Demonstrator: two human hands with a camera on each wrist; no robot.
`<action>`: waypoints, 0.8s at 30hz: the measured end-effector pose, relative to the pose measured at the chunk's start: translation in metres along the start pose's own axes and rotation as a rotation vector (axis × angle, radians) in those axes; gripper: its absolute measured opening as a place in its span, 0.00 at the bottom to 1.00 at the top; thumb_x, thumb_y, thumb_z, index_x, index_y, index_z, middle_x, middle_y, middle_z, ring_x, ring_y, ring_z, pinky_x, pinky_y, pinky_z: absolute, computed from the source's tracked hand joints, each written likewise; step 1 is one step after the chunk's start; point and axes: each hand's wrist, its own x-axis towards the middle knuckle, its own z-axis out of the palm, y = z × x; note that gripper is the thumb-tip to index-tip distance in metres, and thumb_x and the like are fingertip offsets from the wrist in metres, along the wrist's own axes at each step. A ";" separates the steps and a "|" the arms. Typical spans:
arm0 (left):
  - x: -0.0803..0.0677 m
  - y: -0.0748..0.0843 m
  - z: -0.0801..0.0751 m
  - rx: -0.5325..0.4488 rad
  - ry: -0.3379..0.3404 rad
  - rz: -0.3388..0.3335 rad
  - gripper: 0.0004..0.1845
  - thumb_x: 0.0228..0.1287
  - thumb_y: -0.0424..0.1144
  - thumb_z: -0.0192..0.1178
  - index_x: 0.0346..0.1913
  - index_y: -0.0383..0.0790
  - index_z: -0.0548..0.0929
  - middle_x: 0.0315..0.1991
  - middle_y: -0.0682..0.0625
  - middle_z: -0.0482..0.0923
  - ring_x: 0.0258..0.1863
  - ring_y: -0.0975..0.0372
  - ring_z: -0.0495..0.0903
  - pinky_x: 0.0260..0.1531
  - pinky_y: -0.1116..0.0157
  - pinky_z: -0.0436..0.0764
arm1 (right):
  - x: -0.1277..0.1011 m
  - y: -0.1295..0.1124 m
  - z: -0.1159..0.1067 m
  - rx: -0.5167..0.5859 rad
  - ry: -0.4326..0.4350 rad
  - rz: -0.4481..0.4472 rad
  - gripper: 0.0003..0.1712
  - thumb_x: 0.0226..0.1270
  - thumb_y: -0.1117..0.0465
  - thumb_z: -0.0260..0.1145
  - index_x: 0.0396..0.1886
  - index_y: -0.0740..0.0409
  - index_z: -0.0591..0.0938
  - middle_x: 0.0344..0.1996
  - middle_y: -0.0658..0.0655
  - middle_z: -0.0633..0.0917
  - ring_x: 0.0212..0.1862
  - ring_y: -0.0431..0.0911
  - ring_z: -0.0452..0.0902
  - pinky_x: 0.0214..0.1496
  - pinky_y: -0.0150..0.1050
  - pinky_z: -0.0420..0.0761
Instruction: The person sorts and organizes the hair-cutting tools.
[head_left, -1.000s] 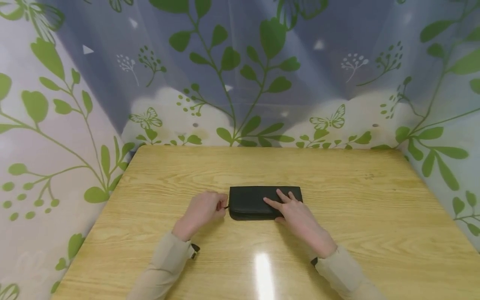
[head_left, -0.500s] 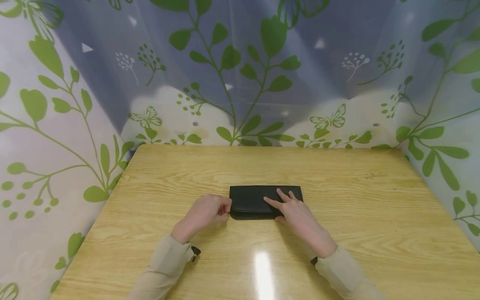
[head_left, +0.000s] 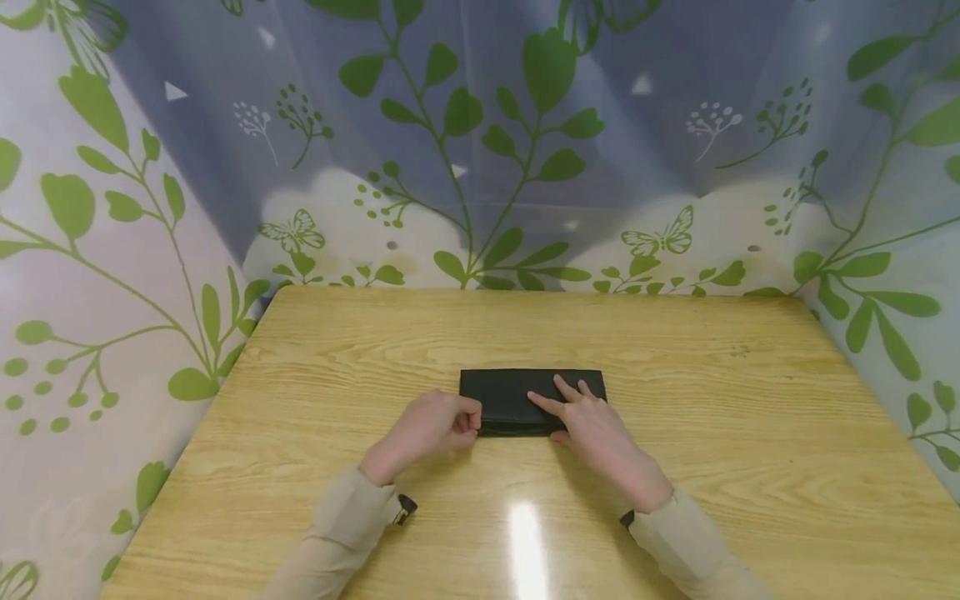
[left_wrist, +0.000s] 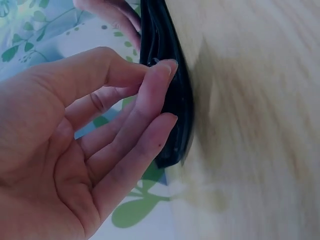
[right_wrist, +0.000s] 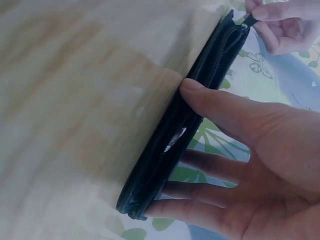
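A black zippered wallet (head_left: pixel 504 393) lies flat on the wooden table, its zip edge towards me. At its near left corner my left hand (head_left: pixel 435 423) pinches the zip's small dark pull (right_wrist: pixel 249 20) between thumb and forefinger. The other left fingers are bent, as the left wrist view shows. My right hand (head_left: pixel 600 442) presses the wallet's right part with fairly straight, spread fingers, its thumb (right_wrist: pixel 195 89) against the zip edge. Part of the zip (right_wrist: pixel 216 62) shows between the two hands. A small pale patch (right_wrist: pixel 175 140) appears on the edge below the thumb; I cannot tell what it is.
The wooden table (head_left: pixel 360 342) reaches back to a leaf-patterned curtain (head_left: pixel 495 167), which also hangs at both sides. A bright light reflection (head_left: pixel 528 542) lies on the tabletop nearest me. Dark bands show at both sleeve cuffs.
My left hand has moved to the right along the wallet's near edge, from beyond its left end to over its left corner. My right hand and the wallet have stayed put.
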 end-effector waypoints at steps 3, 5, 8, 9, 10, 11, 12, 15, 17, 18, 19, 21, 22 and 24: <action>0.003 0.002 0.003 -0.014 0.007 0.004 0.10 0.58 0.28 0.68 0.27 0.48 0.81 0.26 0.56 0.85 0.25 0.69 0.80 0.30 0.69 0.80 | 0.001 0.000 -0.001 0.004 -0.008 0.006 0.39 0.56 0.63 0.78 0.70 0.50 0.78 0.69 0.75 0.70 0.61 0.78 0.71 0.51 0.61 0.83; 0.005 0.002 0.005 -0.022 0.014 0.013 0.10 0.58 0.28 0.68 0.26 0.47 0.82 0.25 0.55 0.85 0.24 0.69 0.80 0.30 0.70 0.79 | 0.001 0.000 -0.002 -0.002 -0.013 0.007 0.39 0.57 0.63 0.77 0.70 0.51 0.77 0.68 0.76 0.70 0.61 0.78 0.71 0.51 0.61 0.83; 0.007 0.004 0.007 -0.034 0.015 0.011 0.10 0.58 0.29 0.68 0.27 0.47 0.83 0.25 0.55 0.85 0.23 0.70 0.79 0.30 0.70 0.79 | 0.000 0.000 -0.003 -0.015 -0.017 0.007 0.38 0.57 0.63 0.77 0.70 0.51 0.77 0.68 0.76 0.70 0.61 0.78 0.71 0.50 0.61 0.83; 0.008 0.005 0.007 -0.037 0.012 0.009 0.09 0.59 0.29 0.68 0.27 0.47 0.83 0.25 0.55 0.85 0.23 0.70 0.80 0.30 0.70 0.79 | 0.000 0.000 -0.003 -0.019 -0.017 0.007 0.38 0.57 0.63 0.77 0.70 0.51 0.77 0.68 0.76 0.71 0.60 0.78 0.72 0.50 0.60 0.83; 0.009 0.006 0.008 -0.039 0.010 0.004 0.09 0.59 0.30 0.69 0.27 0.48 0.83 0.25 0.55 0.85 0.23 0.70 0.80 0.30 0.69 0.79 | 0.000 0.000 -0.004 -0.024 -0.018 0.007 0.38 0.58 0.63 0.77 0.70 0.51 0.77 0.68 0.76 0.71 0.60 0.78 0.72 0.50 0.60 0.83; 0.009 0.007 0.009 -0.039 0.006 -0.005 0.09 0.59 0.30 0.69 0.27 0.48 0.83 0.26 0.55 0.85 0.24 0.69 0.80 0.30 0.69 0.80 | -0.001 0.000 -0.004 -0.026 -0.018 0.007 0.38 0.58 0.63 0.77 0.70 0.51 0.77 0.68 0.76 0.71 0.60 0.78 0.72 0.50 0.60 0.83; 0.010 0.008 0.009 -0.042 0.002 -0.011 0.09 0.60 0.31 0.69 0.28 0.48 0.83 0.26 0.55 0.85 0.24 0.69 0.81 0.31 0.68 0.80 | -0.001 -0.001 -0.004 -0.028 -0.019 0.008 0.38 0.58 0.63 0.77 0.70 0.51 0.77 0.68 0.76 0.71 0.60 0.78 0.72 0.51 0.61 0.83; 0.011 0.010 0.012 -0.057 -0.011 -0.030 0.08 0.61 0.32 0.70 0.28 0.48 0.84 0.26 0.55 0.86 0.24 0.69 0.81 0.30 0.68 0.81 | -0.001 -0.002 -0.005 -0.028 -0.022 0.008 0.37 0.58 0.63 0.77 0.70 0.51 0.78 0.68 0.76 0.71 0.60 0.78 0.72 0.51 0.61 0.83; 0.012 0.012 0.013 -0.061 -0.014 -0.041 0.08 0.62 0.32 0.69 0.28 0.48 0.85 0.26 0.55 0.86 0.23 0.70 0.80 0.30 0.68 0.81 | -0.002 -0.003 -0.005 -0.026 -0.025 0.007 0.37 0.59 0.64 0.77 0.70 0.51 0.78 0.68 0.76 0.71 0.60 0.78 0.72 0.52 0.61 0.82; 0.013 0.013 0.014 -0.060 -0.013 -0.044 0.07 0.62 0.32 0.69 0.28 0.48 0.85 0.26 0.55 0.85 0.22 0.71 0.79 0.30 0.68 0.81 | -0.002 -0.003 -0.005 -0.026 -0.027 0.005 0.37 0.59 0.64 0.76 0.70 0.51 0.78 0.68 0.76 0.71 0.60 0.78 0.72 0.52 0.61 0.82; 0.014 0.014 0.016 -0.058 -0.010 -0.045 0.07 0.62 0.32 0.69 0.28 0.48 0.85 0.25 0.56 0.85 0.21 0.71 0.78 0.29 0.68 0.80 | -0.002 -0.003 -0.005 -0.026 -0.027 0.004 0.37 0.59 0.64 0.76 0.70 0.51 0.78 0.68 0.76 0.71 0.60 0.78 0.72 0.51 0.61 0.83; 0.015 0.016 0.017 -0.063 -0.003 -0.045 0.08 0.61 0.31 0.68 0.28 0.47 0.85 0.23 0.56 0.84 0.18 0.72 0.77 0.27 0.69 0.79 | -0.002 -0.003 -0.004 -0.028 -0.023 0.004 0.37 0.59 0.64 0.76 0.70 0.51 0.78 0.68 0.76 0.71 0.60 0.78 0.72 0.49 0.60 0.83; 0.017 0.017 0.018 -0.067 0.002 -0.047 0.08 0.61 0.31 0.68 0.27 0.47 0.85 0.22 0.57 0.84 0.17 0.72 0.76 0.26 0.70 0.78 | -0.002 -0.003 -0.004 -0.029 -0.019 0.007 0.37 0.59 0.64 0.76 0.70 0.51 0.78 0.68 0.76 0.71 0.60 0.78 0.72 0.48 0.60 0.84; 0.019 0.019 0.020 -0.073 0.012 -0.052 0.09 0.60 0.30 0.67 0.26 0.47 0.84 0.19 0.57 0.82 0.15 0.72 0.74 0.24 0.71 0.76 | -0.002 -0.003 -0.004 -0.031 -0.011 0.010 0.36 0.59 0.65 0.77 0.69 0.51 0.78 0.68 0.76 0.71 0.60 0.78 0.72 0.47 0.59 0.85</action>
